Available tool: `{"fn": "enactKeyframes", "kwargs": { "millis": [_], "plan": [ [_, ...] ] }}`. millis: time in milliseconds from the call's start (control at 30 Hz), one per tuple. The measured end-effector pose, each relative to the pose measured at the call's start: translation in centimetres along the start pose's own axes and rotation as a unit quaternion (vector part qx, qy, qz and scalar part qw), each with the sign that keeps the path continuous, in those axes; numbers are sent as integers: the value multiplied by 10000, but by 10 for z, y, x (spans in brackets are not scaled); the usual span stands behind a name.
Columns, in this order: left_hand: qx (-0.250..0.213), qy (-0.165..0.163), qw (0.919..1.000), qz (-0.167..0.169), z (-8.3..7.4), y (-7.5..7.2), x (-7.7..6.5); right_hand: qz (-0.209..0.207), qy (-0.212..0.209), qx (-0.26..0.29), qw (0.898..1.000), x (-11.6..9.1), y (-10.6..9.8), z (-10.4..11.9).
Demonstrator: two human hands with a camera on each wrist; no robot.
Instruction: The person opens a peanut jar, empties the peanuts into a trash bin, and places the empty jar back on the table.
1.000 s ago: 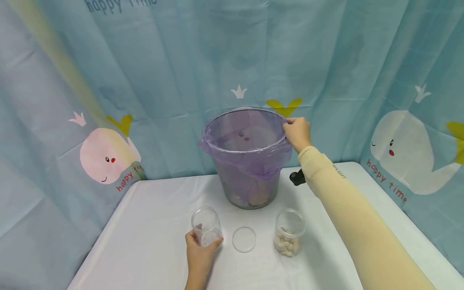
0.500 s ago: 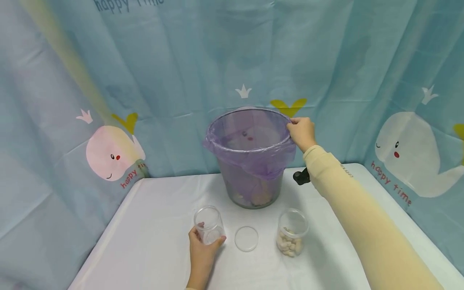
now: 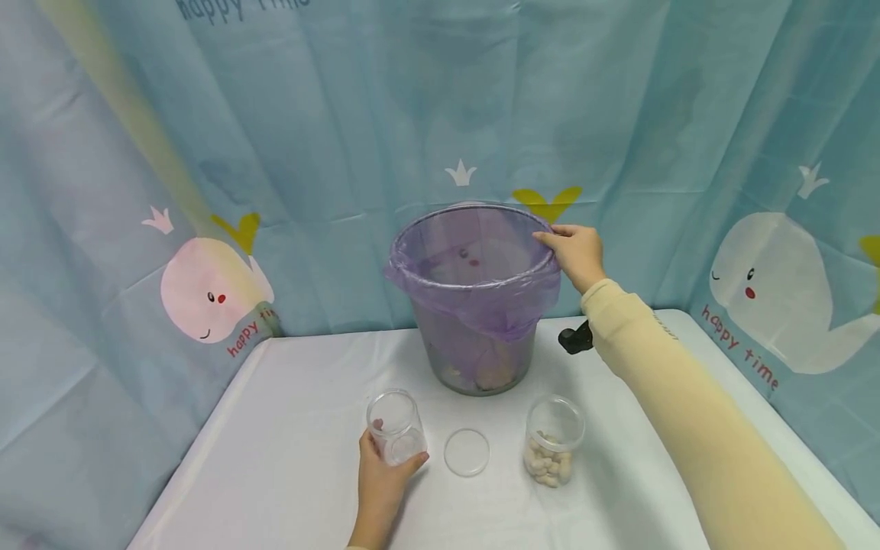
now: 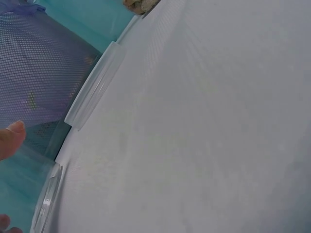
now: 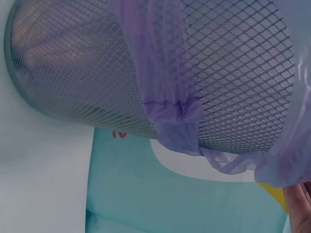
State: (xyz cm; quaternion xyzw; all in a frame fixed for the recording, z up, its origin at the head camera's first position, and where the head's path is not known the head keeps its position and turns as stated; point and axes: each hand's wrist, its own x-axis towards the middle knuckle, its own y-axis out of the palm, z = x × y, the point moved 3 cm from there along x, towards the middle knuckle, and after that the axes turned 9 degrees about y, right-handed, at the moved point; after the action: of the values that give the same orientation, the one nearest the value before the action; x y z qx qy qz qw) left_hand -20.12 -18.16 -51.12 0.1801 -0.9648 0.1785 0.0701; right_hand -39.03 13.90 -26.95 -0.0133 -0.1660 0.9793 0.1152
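A mesh trash can (image 3: pixel 474 355) with a purple plastic bag (image 3: pixel 509 305) folded over its rim stands at the back of the table. My right hand (image 3: pixel 576 252) grips the rim at its right side, its foremost finger reaching over the edge. In the right wrist view, part of that hand (image 5: pixel 300 206) shows just below the bag's edge. My left hand (image 3: pixel 385 481) holds a clear plastic jar (image 3: pixel 397 420) upright by its sides, with nothing visible inside. Beside it, a clear round lid (image 3: pixel 467 453) lies flat.
Another clear jar (image 3: pixel 553 439), holding pale peanut-like pieces, stands lidless at right on the white table (image 3: pixel 289 458). A black object (image 3: pixel 576 338) shows partly behind the right forearm. A blue printed curtain (image 3: pixel 330 153) hangs behind. Some blurred contents show low in the can.
The right hand has shifted slightly on the rim, and a finger now extends further over the edge. The left hand and its jar stay almost still. The head view has turned slightly left.
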Motion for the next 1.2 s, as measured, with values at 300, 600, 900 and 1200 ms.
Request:
{"fn": "enactKeyframes", "kwargs": {
  "millis": [300, 600, 900, 1200],
  "plan": [
    [248, -194, 9991, 275, -6, -12, -7, 165, 72, 523, 9985, -6, -5, -13],
    [361, -167, 9988, 288, -11, -27, -23, 263, 122, 874, 9958, -19, -14, -37],
    [413, -530, 9957, 631, -10, -43, -36, 289, 45, 569, 9979, -38, -31, -61],
    [702, -454, 9938, 739, -12, -37, -44, 363, -89, 7, 9993, -62, -48, -90]
  ]
}}
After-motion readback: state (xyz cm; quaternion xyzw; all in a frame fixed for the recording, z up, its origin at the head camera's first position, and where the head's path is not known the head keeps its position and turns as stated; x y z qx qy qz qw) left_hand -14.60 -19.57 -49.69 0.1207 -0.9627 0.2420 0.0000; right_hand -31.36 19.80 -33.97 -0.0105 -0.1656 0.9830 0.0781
